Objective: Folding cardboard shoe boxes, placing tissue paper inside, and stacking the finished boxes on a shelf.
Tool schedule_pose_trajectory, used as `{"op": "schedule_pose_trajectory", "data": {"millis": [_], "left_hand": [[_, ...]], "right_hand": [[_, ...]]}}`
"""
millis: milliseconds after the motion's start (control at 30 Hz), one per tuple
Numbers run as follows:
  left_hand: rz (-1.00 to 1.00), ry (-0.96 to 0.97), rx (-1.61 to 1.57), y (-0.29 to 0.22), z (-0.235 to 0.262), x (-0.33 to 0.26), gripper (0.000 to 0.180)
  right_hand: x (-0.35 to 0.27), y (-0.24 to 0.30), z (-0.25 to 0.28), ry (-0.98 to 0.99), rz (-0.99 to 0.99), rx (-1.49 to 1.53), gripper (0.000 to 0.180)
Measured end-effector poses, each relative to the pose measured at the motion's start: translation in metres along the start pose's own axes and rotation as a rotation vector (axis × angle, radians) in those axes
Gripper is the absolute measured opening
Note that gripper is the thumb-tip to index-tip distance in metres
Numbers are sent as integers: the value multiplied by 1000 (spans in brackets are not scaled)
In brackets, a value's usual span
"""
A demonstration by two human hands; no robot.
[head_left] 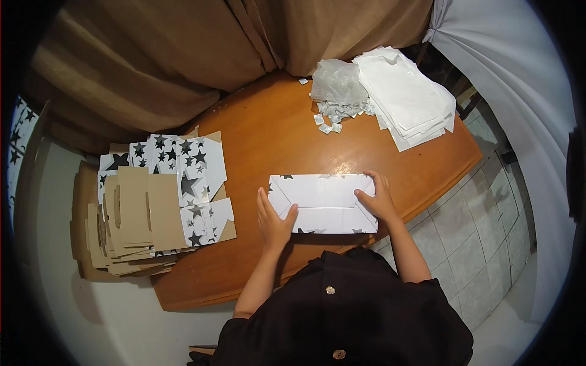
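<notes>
A flat white box (323, 198) with dark star prints along its edges lies crosswise in front of me on the table. Its top has a long straight seam, and slanting folds run at both ends. My left hand (276, 221) holds the left end, thumb over the top and fingers along the side. At the opposite end, my right hand (378, 198) grips the right edge, its thumb resting on top and its fingers around the far corner. What lies underneath the box is hidden.
Flat star-printed cardboard blanks (165, 210) are stacked at the left, overhanging the table edge. A pile of white paper sheets (406, 97) lies far right, beside a clear plastic bag (339, 82) and small white packets (326, 128). Brown curtain (165, 55) hangs behind the wooden table (256, 122).
</notes>
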State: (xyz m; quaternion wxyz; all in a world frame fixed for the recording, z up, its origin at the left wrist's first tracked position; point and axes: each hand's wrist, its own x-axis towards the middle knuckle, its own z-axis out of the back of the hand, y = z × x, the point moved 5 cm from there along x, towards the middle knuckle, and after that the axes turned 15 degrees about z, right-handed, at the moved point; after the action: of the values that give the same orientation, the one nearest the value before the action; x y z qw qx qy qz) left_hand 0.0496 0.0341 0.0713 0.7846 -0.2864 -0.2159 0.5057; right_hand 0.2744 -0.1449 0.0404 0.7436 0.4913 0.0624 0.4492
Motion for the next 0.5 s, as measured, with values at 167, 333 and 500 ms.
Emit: {"op": "schedule_pose_trajectory", "data": {"millis": [167, 333, 500], "left_hand": [[104, 91, 159, 0, -8, 8, 96], [193, 155, 277, -1, -14, 16, 98], [219, 183, 139, -3, -8, 19, 95]], "right_hand": [[5, 6, 0, 61, -23, -130, 58], [8, 18, 0, 119, -82, -289, 58], [-6, -10, -3, -156, -2, 2, 61]]}}
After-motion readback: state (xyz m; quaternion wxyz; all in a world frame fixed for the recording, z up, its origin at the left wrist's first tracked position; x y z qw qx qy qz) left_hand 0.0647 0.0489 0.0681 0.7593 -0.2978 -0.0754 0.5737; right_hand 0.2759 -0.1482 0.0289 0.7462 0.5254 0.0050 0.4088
